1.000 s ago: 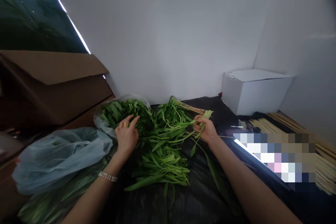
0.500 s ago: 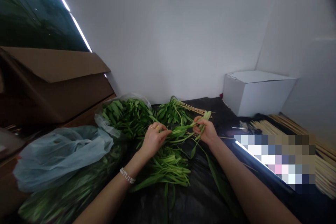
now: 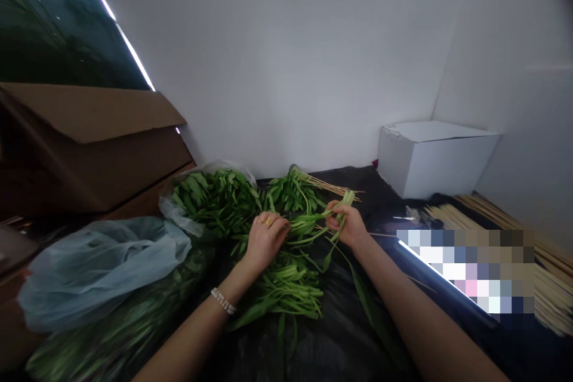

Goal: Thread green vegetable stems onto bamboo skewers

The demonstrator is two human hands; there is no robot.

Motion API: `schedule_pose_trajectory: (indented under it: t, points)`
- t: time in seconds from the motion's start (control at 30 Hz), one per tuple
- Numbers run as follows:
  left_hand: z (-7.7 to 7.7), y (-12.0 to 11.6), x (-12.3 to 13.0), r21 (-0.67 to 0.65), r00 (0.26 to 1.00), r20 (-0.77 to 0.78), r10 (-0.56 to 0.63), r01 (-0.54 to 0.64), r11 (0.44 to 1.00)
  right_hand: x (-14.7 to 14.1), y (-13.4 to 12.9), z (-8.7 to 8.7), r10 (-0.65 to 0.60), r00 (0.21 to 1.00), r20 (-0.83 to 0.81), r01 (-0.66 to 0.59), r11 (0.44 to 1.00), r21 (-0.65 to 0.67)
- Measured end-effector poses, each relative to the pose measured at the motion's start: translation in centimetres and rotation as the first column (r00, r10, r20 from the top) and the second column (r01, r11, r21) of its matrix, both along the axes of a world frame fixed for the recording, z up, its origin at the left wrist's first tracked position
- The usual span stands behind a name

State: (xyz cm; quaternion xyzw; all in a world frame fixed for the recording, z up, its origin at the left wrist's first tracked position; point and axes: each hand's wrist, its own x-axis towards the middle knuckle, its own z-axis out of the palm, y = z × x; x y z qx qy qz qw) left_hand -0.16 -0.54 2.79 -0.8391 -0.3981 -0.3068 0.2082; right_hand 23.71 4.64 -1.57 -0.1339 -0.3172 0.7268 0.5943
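Observation:
My right hand (image 3: 351, 225) is closed around the pale stems of a small bunch of leafy greens (image 3: 344, 206), which look like water spinach. Their leaves stretch left toward my left hand (image 3: 267, 240), whose fingers are curled together at the leafy end; the fingertips are partly hidden. Below my hands lies a pile of cut green stems (image 3: 290, 292) on black plastic sheeting (image 3: 340, 322). Just behind them, greens threaded on thin bamboo skewers (image 3: 329, 184) lie with the bare sticks pointing right.
A clear bag of loose leaves (image 3: 215, 191) stands back left, near a bluish plastic bag (image 3: 102, 268) over more greens. An open cardboard box (image 3: 98, 155) is at far left. Bundles of bamboo skewers (image 3: 461, 221) lie right, before a white box (image 3: 439, 158).
My left hand has turned slightly, its fingers curling in more. The right hand stays almost in place with the stems. The view has shifted a little.

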Motion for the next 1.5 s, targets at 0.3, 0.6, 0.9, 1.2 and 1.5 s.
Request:
schedule_pose_trajectory:
  t: [0.3,0.6,0.9,1.2,1.5]
  points:
    - [-0.5,0.4,0.2,0.025,0.999,0.036,0.039,-0.04,0.999,-0.2,-0.1,0.1,0.028,0.999,-0.028,-0.03,0.998,-0.058]
    - [0.2,0.6,0.8,0.01,0.989,0.116,0.097,-0.099,0.995,-0.8,-0.1,-0.1,0.032,0.999,0.019,-0.031,0.997,-0.068]
    - [0.8,0.6,-0.4,-0.118,0.986,-0.015,0.168,-0.169,0.979,-1.1,0.0,-0.2,-0.009,1.0,0.019,0.011,0.994,-0.107]
    - [2.1,1.1,-1.9,-0.431,0.99,0.106,0.097,-0.042,0.901,-1.3,0.0,-0.5,0.001,0.999,0.048,0.004,0.995,-0.1]
    - [3.6,1.2,-2.8,-0.717,0.914,0.406,-0.018,0.331,0.614,-1.0,0.4,-0.7,-0.001,0.998,0.057,0.008,0.993,-0.117]
